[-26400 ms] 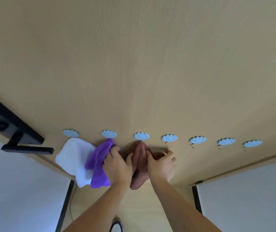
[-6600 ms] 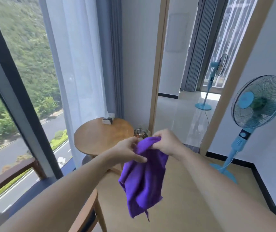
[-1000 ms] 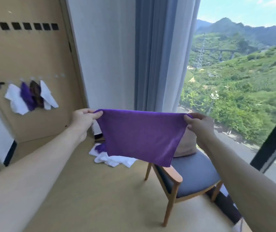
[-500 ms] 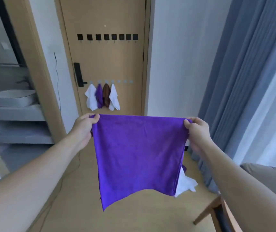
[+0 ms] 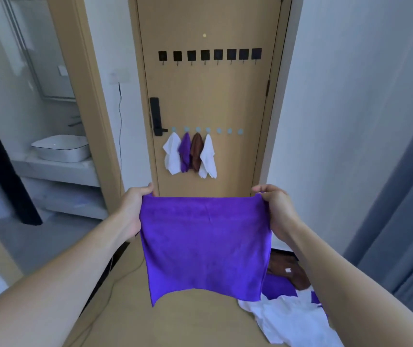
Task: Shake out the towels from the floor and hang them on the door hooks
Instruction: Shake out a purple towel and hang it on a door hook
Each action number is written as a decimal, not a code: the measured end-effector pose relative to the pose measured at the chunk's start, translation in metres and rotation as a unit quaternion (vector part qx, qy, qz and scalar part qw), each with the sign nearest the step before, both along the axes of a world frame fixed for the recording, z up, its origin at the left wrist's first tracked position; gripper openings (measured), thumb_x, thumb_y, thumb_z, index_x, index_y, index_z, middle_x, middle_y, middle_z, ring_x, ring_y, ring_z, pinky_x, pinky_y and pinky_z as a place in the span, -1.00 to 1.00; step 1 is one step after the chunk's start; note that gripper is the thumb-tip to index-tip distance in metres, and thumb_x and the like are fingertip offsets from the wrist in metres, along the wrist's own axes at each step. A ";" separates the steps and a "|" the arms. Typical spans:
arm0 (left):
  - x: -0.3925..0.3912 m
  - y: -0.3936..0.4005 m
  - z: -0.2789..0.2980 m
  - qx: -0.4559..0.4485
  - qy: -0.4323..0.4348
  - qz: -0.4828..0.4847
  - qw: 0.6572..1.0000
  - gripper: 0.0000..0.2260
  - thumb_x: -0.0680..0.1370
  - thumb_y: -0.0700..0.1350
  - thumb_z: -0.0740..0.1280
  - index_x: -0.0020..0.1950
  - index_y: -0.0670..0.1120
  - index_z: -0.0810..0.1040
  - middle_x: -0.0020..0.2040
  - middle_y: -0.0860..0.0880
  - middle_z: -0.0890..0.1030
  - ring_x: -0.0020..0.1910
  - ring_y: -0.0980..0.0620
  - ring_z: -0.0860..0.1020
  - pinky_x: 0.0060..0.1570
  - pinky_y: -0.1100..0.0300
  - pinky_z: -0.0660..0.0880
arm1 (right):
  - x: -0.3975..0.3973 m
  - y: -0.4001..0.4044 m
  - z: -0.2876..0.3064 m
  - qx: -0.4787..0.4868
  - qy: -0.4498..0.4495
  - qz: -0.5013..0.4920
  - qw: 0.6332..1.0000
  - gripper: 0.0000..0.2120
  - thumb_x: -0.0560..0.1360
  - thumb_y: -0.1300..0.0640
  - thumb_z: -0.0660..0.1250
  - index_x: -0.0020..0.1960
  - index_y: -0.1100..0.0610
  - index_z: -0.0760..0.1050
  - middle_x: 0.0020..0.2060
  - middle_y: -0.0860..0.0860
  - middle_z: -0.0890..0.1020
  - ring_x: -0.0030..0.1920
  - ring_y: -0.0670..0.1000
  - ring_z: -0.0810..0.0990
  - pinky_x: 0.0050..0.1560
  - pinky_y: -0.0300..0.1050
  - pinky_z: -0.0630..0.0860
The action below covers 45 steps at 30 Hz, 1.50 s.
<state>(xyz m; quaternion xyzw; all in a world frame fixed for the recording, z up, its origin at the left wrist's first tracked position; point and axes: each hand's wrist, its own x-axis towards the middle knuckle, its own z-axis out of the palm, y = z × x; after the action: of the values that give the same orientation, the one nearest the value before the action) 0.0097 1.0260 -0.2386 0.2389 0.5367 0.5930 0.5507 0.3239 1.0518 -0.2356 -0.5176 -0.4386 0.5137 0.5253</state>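
A purple towel (image 5: 204,246) hangs spread flat in front of me. My left hand (image 5: 133,211) grips its top left corner and my right hand (image 5: 276,211) grips its top right corner. Straight ahead stands the wooden door (image 5: 208,101). Its lower row of light blue hooks (image 5: 229,131) carries several towels: white (image 5: 171,156), purple (image 5: 185,152), brown (image 5: 196,151) and white (image 5: 208,159). Three blue hooks at the right are bare. A pile of white, purple and brown towels (image 5: 288,311) lies on the floor at lower right, partly hidden by my right arm.
A row of black square hooks (image 5: 209,55) sits higher on the door, and a black handle (image 5: 156,116) is at its left edge. A bathroom with a white basin (image 5: 60,147) opens on the left. Grey curtains (image 5: 405,221) hang on the right. A cable runs along the floor.
I have turned from the window and chair to face the door and come closer to it. The purple towel stays stretched between both hands and now hangs straighter.
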 end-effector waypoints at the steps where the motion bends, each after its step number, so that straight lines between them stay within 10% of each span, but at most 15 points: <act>1: -0.005 0.013 -0.001 -0.008 0.007 -0.019 1.000 -0.63 0.55 0.08 0.41 -0.35 -0.07 0.44 -0.44 0.00 0.42 -0.50 0.02 0.45 -0.39 0.19 0.38 | -0.009 0.017 -0.002 0.006 -0.026 0.004 1.000 -0.73 0.50 0.36 0.13 -0.09 0.17 0.59 -0.35 0.03 0.52 -0.36 0.03 0.41 -0.34 -0.15 0.30; 8: -0.070 0.145 -0.011 0.034 0.102 -0.181 0.978 -0.29 0.11 0.42 0.57 -0.08 -0.11 0.53 -0.23 -0.08 0.60 -0.27 -0.03 0.60 -0.32 0.16 0.53 | -0.068 0.135 -0.005 0.080 -0.179 0.110 0.974 -0.42 0.40 -0.34 0.43 -0.11 0.23 0.60 -0.30 0.02 0.52 -0.28 -0.04 0.50 -0.17 -0.16 0.41; 16: -0.132 0.303 -0.033 0.009 0.218 -0.267 0.939 -0.36 0.11 0.05 0.74 0.10 -0.14 0.68 0.05 -0.17 0.71 0.02 -0.13 0.70 0.07 0.02 0.63 | -0.119 0.268 -0.012 0.048 -0.326 0.081 0.941 -0.87 0.40 -0.08 0.56 -0.19 -0.03 0.73 -0.25 -0.09 0.72 -0.17 0.00 0.70 -0.04 0.04 0.67; 24: -0.119 0.449 -0.055 0.062 0.394 -0.246 0.883 -0.93 0.54 -0.04 0.48 -0.07 -0.03 0.67 -0.13 -0.02 0.70 -0.18 0.04 0.68 -0.23 0.27 0.55 | -0.137 0.393 -0.032 0.032 -0.347 -0.023 0.937 -0.80 0.46 -0.05 0.49 -0.22 0.07 0.68 -0.30 0.02 0.67 -0.18 0.08 0.65 -0.10 0.06 0.60; 30: -0.094 0.573 -0.072 0.096 0.503 -0.231 0.827 -0.82 0.55 -0.06 0.43 -0.26 0.04 0.60 -0.21 0.01 0.64 -0.15 0.01 0.61 -0.13 0.12 0.51 | -0.125 0.517 -0.053 0.071 -0.427 -0.057 0.900 -0.56 0.48 0.10 0.46 -0.48 -0.04 0.34 -0.42 -0.10 0.42 -0.34 -0.08 0.41 -0.33 -0.14 0.30; 35: -0.067 0.677 -0.096 0.066 0.568 -0.242 0.784 -0.77 0.59 -0.05 0.35 -0.27 0.09 0.51 -0.21 0.05 0.61 -0.15 0.05 0.58 -0.13 0.14 0.50 | -0.103 0.636 -0.080 0.112 -0.559 0.004 0.822 -0.73 0.52 0.04 0.36 -0.31 0.03 0.40 -0.39 -0.06 0.46 -0.22 0.08 0.45 -0.20 -0.10 0.21; 45: -0.028 0.853 -0.101 0.073 0.591 -0.226 0.771 -0.84 0.61 -0.14 0.28 -0.17 0.02 0.49 -0.21 0.02 0.59 -0.15 0.01 0.57 -0.08 0.08 0.54 | -0.069 0.822 -0.097 0.118 -0.536 0.029 0.835 -0.84 0.61 0.03 0.21 0.00 0.09 0.51 -0.18 0.06 0.67 -0.10 0.17 0.60 -0.11 -0.01 0.48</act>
<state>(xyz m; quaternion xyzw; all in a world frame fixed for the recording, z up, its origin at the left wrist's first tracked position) -0.0180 1.8787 -0.3394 0.6963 0.6420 0.2301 0.2237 0.2545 1.8736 -0.3328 -0.6333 -0.7235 0.1151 0.2494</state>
